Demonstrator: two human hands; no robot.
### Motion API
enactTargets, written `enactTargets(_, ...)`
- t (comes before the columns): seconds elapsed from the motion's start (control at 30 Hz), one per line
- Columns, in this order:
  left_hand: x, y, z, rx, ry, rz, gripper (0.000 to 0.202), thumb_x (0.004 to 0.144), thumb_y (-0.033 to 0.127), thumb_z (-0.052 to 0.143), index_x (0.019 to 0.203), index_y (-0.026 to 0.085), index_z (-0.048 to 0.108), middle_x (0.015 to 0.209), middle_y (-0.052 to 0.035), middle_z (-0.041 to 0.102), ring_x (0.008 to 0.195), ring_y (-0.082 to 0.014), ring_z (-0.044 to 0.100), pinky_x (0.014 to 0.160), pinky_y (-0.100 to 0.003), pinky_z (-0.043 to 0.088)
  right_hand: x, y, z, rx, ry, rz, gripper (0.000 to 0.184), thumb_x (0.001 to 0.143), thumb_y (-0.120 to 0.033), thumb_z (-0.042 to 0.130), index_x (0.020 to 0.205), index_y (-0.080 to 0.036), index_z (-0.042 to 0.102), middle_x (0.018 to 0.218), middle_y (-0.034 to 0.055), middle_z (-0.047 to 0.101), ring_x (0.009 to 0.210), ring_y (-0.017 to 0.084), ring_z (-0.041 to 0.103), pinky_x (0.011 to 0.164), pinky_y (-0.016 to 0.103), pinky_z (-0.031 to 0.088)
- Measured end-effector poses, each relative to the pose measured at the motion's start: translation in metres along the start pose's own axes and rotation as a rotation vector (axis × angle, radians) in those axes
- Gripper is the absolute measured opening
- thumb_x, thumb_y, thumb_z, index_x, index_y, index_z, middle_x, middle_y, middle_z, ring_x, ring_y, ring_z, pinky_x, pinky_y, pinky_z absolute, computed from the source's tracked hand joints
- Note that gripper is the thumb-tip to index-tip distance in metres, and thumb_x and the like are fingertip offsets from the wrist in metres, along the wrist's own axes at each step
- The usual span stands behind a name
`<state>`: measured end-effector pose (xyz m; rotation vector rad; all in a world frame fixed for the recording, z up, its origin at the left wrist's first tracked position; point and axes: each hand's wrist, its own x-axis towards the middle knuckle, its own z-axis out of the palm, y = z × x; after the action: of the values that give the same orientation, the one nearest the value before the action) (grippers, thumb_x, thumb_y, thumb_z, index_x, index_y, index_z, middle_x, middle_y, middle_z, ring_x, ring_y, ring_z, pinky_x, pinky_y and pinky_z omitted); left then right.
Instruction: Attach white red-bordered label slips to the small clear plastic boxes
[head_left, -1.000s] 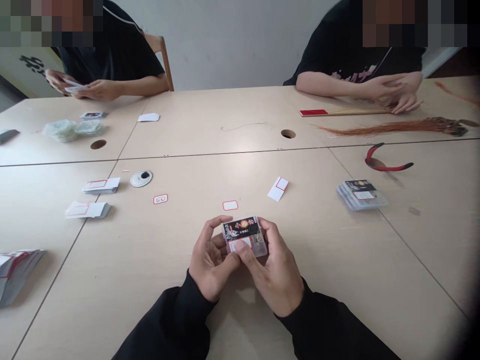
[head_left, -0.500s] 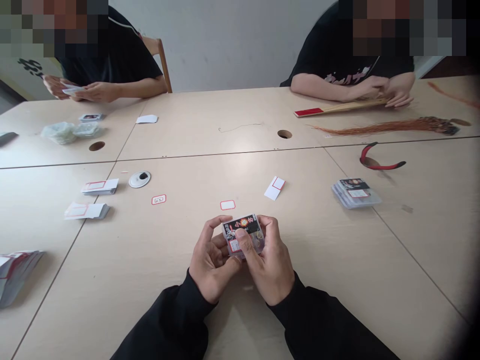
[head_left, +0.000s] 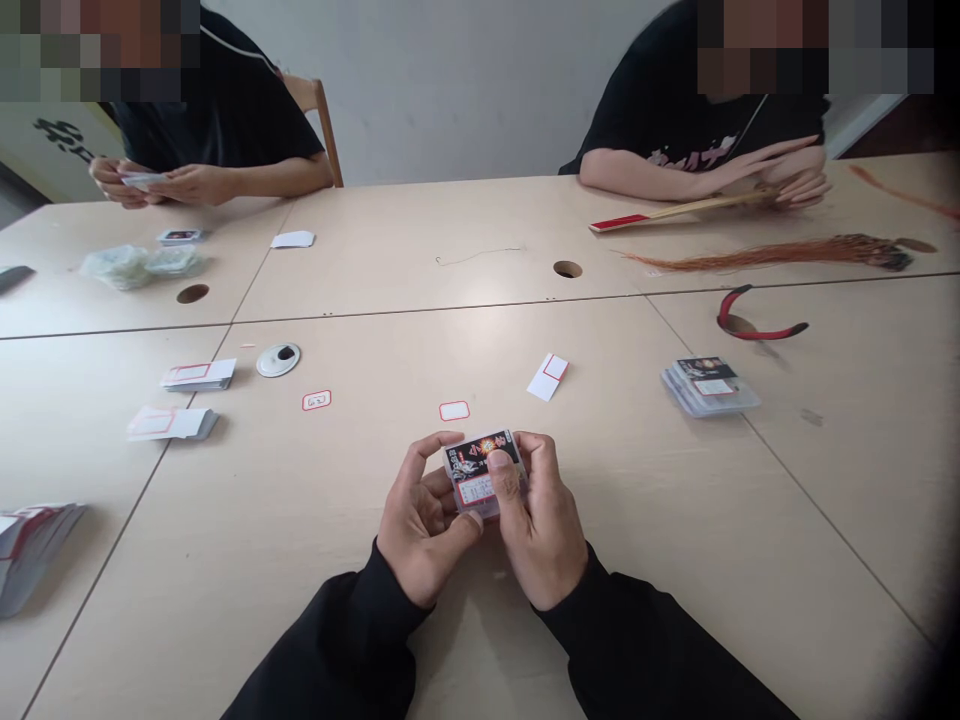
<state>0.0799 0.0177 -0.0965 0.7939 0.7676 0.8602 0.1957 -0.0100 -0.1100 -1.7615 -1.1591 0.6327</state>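
Note:
Between my two hands is a small clear plastic box (head_left: 474,466) with a black printed card and a red-framed white label on its face. My left hand (head_left: 424,525) grips its left side, thumb at the lower edge and index finger at the top corner. My right hand (head_left: 544,520) holds the right side, its thumb lying across the front. Beyond the box a blank red-bordered label (head_left: 454,411) lies on the table. Further left rests a similar label (head_left: 316,401) with handwriting, and to the right a white label slip (head_left: 548,377).
Stacked clear boxes (head_left: 709,386) sit at the right, near red-handled pliers (head_left: 761,322). Label stacks (head_left: 199,375) and a round cap (head_left: 278,360) are at left. Across the table, two people handle things; one holds a bamboo strip (head_left: 675,211) behind a bundle of brown strands (head_left: 780,254).
My right thumb has slid up and right over the box face, uncovering more of the label. The person at right has lifted and stretched out one hand.

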Motion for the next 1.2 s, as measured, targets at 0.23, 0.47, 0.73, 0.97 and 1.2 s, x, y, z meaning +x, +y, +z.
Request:
enactTargets(0.23, -0.0002, -0.0010, -0.0004, -0.001, -0.005, 0.013, 0.058, 0.068, 0.014, 0.073, 0.117, 0.020, 0.041, 0.097, -0.0070, 0.069, 0.077, -0.0137, 0.066, 0.071, -0.024, 0.053, 0.0004, 0.0012, 0.0000, -0.019, 0.012, -0.017, 0.034, 0.092, -0.052, 0.034, 0.098, -0.020, 0.044, 0.091, 0.0083, 0.065, 0.080, 0.022, 0.064, 0.067, 0.034, 0.049)
enactTargets(0.47, -0.0002, -0.0017, -0.0003, 0.001, 0.010, 0.019, 0.059, 0.067, 0.015, 0.074, 0.117, 0.020, 0.041, 0.098, -0.0085, 0.070, 0.083, -0.0185, 0.068, 0.071, -0.026, 0.053, 0.0007, 0.0027, 0.0011, -0.008, 0.008, -0.021, 0.034, 0.093, -0.051, 0.032, 0.098, -0.020, 0.045, 0.091, 0.0082, 0.065, 0.080, 0.022, 0.064, 0.067, 0.034, 0.049)
enactTargets(0.73, 0.0001, -0.0013, 0.0002, 0.011, 0.012, 0.020, 0.060, 0.067, 0.013, 0.073, 0.117, 0.019, 0.041, 0.098, -0.0091, 0.070, 0.083, -0.0190, 0.068, 0.071, -0.027, 0.052, 0.0004, 0.0036, 0.0012, 0.003, 0.000, -0.004, 0.035, 0.092, -0.053, 0.031, 0.099, -0.020, 0.044, 0.092, 0.0080, 0.064, 0.081, 0.022, 0.064, 0.067, 0.035, 0.049)
enactTargets(0.97, 0.0007, -0.0019, -0.0022, 0.012, -0.010, 0.021, 0.060, 0.068, 0.014, 0.073, 0.118, 0.020, 0.040, 0.101, -0.0103, 0.069, 0.086, -0.0204, 0.068, 0.074, -0.028, 0.052, 0.0011, 0.0030, 0.0012, 0.006, 0.012, -0.007, 0.033, 0.094, -0.050, 0.029, 0.098, -0.021, 0.044, 0.089, 0.0078, 0.065, 0.079, 0.021, 0.065, 0.067, 0.034, 0.049)
enactTargets(1.2, 0.0004, -0.0014, -0.0020, -0.002, -0.012, 0.010, 0.060, 0.068, 0.013, 0.072, 0.117, 0.020, 0.040, 0.101, -0.0090, 0.069, 0.088, -0.0194, 0.068, 0.076, -0.028, 0.053, 0.0006, 0.0021, 0.0004, 0.002, 0.013, -0.003, 0.034, 0.094, -0.050, 0.028, 0.097, -0.020, 0.044, 0.085, 0.0073, 0.065, 0.076, 0.021, 0.064, 0.066, 0.033, 0.048)
